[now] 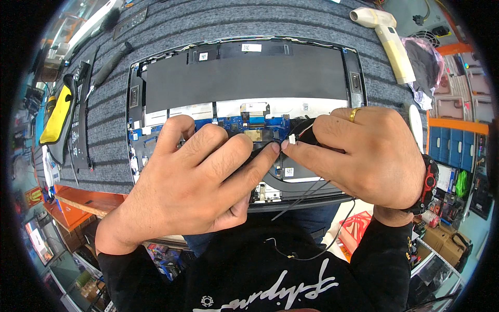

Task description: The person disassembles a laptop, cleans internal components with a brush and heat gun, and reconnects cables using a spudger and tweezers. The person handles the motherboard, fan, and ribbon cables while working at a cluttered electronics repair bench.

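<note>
An opened laptop (291, 200) lies in front of me, its inside facing up, with a blue circuit board (234, 122) along the middle. My left hand (202, 171) spans the board's left part; its index finger reaches out and touches near the board's edge, the other fingers bent and apart. My right hand (364, 151) is closed over the right side, its index fingertip almost meeting the left one. A small white plug (292, 139) on thin wires sits by that fingertip, next to a black part (304, 130). Thin grey tweezers (299, 202) stick out beneath my right hand.
The laptop rests on a ribbed grey mat (197, 23). A cream handheld blower (392, 49) and a cloth (423, 67) lie at right. A yellow-black pouch (58, 122), a black strip (83, 114) and a dark-handled brush (112, 62) are at left. A loose black cable (338, 236) hangs over my lap.
</note>
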Motion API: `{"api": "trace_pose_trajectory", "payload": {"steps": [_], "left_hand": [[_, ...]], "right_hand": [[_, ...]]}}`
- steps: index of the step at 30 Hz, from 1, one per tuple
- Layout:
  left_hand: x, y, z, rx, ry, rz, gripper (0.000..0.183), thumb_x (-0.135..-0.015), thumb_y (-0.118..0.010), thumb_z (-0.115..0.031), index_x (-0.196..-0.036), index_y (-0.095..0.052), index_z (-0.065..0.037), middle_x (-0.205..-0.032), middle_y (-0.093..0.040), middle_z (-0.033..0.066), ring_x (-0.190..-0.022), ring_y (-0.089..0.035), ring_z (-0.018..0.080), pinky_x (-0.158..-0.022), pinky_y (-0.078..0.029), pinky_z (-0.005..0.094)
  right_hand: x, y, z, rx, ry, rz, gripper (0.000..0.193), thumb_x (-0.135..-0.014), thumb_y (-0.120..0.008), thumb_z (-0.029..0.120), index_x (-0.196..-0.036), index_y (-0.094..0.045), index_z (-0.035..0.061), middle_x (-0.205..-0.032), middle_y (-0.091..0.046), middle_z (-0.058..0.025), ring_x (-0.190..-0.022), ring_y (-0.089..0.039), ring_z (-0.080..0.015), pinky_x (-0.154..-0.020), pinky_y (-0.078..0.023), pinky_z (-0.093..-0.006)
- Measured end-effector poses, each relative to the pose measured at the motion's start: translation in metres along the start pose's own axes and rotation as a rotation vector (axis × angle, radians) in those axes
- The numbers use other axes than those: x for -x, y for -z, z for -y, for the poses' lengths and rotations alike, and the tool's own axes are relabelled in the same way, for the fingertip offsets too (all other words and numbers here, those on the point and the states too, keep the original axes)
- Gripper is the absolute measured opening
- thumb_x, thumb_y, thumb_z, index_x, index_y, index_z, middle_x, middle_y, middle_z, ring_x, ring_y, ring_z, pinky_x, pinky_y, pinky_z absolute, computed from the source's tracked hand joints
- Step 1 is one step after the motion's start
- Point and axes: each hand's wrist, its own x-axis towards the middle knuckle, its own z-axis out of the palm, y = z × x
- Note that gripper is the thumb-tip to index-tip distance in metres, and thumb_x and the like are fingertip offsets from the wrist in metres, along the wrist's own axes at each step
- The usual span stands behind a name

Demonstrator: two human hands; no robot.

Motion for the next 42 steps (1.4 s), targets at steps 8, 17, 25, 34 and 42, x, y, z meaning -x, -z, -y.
{"api": "trace_pose_trajectory", "payload": {"steps": [8,17,25,34,42], "left_hand": [[-0.0007,0.0013,-0.0006,-0.003,0.006,0.005,0.054,-0.075,-0.066,-0.028,-0.127,-0.074,-0.018,-0.101,-0.053,0.0031,-0.087,-0.053,0.0230,-0.088,-0.043,0.0444],[-0.0009,0.0021,-0.0015,-0.042,0.002,0.011,0.051,-0.077,-0.063,-0.030,-0.125,-0.074,-0.018,-0.101,-0.053,0.0030,-0.087,-0.053,0.0230,-0.087,-0.043,0.0449],[-0.0028,0.0012,0.0015,-0.007,-0.027,0.011,0.051,-0.077,-0.062,-0.031,-0.125,-0.073,-0.017,-0.101,-0.054,0.0034,-0.086,-0.052,0.0230,-0.086,-0.044,0.0459],[-0.0020,-0.0001,0.0018,-0.015,-0.023,0.002,0.053,-0.076,-0.061,-0.032,-0.126,-0.073,-0.017,-0.101,-0.054,0.0033,-0.086,-0.052,0.0228,-0.086,-0.043,0.0468],[-0.0019,-0.0012,0.0018,-0.017,-0.018,-0.014,0.054,-0.075,-0.061,-0.032,-0.127,-0.072,-0.019,-0.104,-0.055,0.0032,-0.086,-0.052,0.0230,-0.087,-0.043,0.0480]], "right_hand": [[0.0001,-0.0008,-0.0006,-0.006,0.001,0.014,0.038,-0.068,-0.077,0.012,-0.106,-0.075,0.0070,-0.075,-0.056,-0.0008,-0.059,-0.060,-0.0159,-0.045,-0.043,-0.0316],[0.0002,-0.0006,0.0001,0.002,0.011,0.018,0.039,-0.069,-0.077,0.012,-0.107,-0.074,0.0063,-0.076,-0.057,-0.0008,-0.059,-0.060,-0.0159,-0.045,-0.043,-0.0312],[-0.0011,0.0000,0.0031,0.031,-0.009,0.013,0.038,-0.069,-0.077,0.012,-0.106,-0.074,0.0083,-0.076,-0.056,-0.0007,-0.062,-0.061,-0.0158,-0.048,-0.045,-0.0308],[-0.0017,0.0005,0.0019,0.014,-0.006,0.035,0.039,-0.068,-0.078,0.012,-0.107,-0.074,0.0065,-0.075,-0.055,-0.0015,-0.060,-0.061,-0.0172,-0.047,-0.046,-0.0323],[-0.0020,0.0018,0.0021,0.012,0.000,0.043,0.040,-0.068,-0.078,0.012,-0.107,-0.074,0.0054,-0.075,-0.055,-0.0025,-0.061,-0.061,-0.0178,-0.048,-0.047,-0.0320]]}}
